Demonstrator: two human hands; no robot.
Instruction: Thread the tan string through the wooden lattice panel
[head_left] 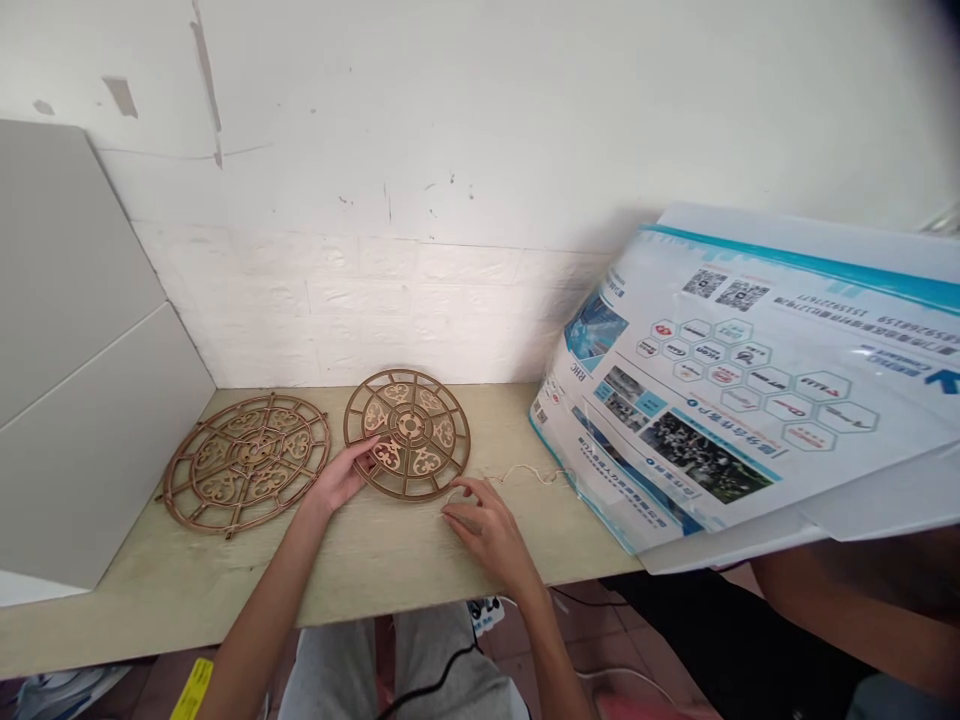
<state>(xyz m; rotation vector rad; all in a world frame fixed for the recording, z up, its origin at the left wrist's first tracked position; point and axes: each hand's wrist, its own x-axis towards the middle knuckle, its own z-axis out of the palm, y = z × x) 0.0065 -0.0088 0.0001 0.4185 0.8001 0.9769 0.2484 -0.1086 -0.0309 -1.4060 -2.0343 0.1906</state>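
Two round bronze-coloured openwork discs lie on a pale wooden table (390,565). The right disc (409,432) is the smaller; my left hand (343,476) grips its lower left rim with thumb and fingers. The left disc (246,461) lies flat, untouched. My right hand (484,522) rests on the table just below and right of the right disc, fingers curled and pinched on a thin pale string (529,474) that trails to the right.
Large printed posters (739,390) lean over the table's right end, on white boards. A grey panel (71,350) stands at the left. The white brick wall closes the back. Another person's arm (862,610) shows at lower right.
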